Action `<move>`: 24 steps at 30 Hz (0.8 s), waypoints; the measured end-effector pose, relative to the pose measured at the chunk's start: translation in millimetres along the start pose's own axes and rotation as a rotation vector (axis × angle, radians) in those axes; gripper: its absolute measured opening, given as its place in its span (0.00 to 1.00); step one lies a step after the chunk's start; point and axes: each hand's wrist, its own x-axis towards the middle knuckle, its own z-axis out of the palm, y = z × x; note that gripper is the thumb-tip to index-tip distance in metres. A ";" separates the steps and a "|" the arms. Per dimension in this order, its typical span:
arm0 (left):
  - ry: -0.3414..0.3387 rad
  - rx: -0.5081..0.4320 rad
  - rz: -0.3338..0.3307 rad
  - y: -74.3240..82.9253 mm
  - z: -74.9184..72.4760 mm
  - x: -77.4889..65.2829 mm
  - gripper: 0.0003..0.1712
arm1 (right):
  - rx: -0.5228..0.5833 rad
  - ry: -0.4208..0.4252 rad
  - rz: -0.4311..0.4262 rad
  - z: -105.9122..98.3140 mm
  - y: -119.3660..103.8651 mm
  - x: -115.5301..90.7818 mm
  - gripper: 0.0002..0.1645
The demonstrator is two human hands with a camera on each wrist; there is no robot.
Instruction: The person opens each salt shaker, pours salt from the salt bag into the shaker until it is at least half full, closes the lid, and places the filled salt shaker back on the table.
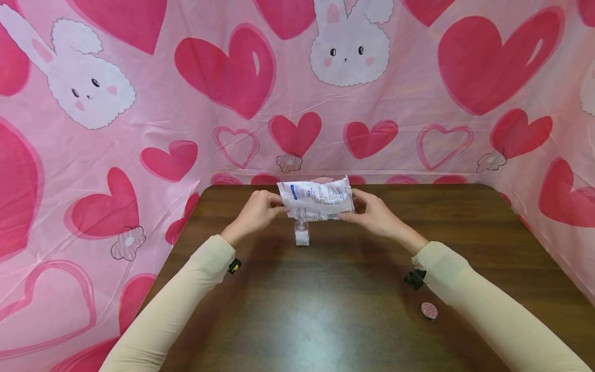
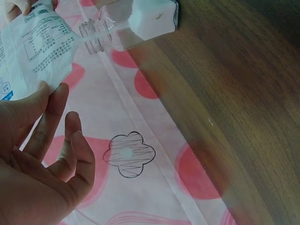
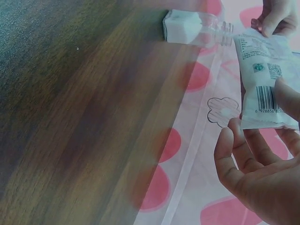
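Both hands hold a white printed plastic packet point(image 1: 321, 200) sideways above a small clear glass jar point(image 1: 302, 237). My left hand point(image 1: 257, 213) pinches its left corner between thumb and finger. At the other end, my right hand point(image 1: 375, 211) grips it, thumb on the printed face, fingers behind; a barcode shows on the packet point(image 3: 253, 79) in the right wrist view. The jar stands upright and uncapped on the table, its threaded mouth right at the packet's lower edge. White powder fills its lower part, seen through the glass point(image 2: 147, 18) in the left wrist view.
A round pink lid point(image 1: 428, 311) dotted with holes lies on the brown wooden table point(image 1: 279, 299), near the right forearm. Pink cloth point(image 1: 400, 98) printed with hearts and rabbits hangs behind the table and along its sides. Each wrist wears a small black device.
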 end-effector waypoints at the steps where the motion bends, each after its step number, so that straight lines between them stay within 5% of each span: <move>1: 0.000 0.002 0.002 -0.1 0.0 -0.1 0.05 | 0.001 -0.002 -0.001 0.0 0.1 -0.2 0.33; 24: 0.004 -0.012 0.008 0.7 -0.3 -0.3 0.04 | 0.007 0.003 -0.007 0.0 0.1 -0.3 0.33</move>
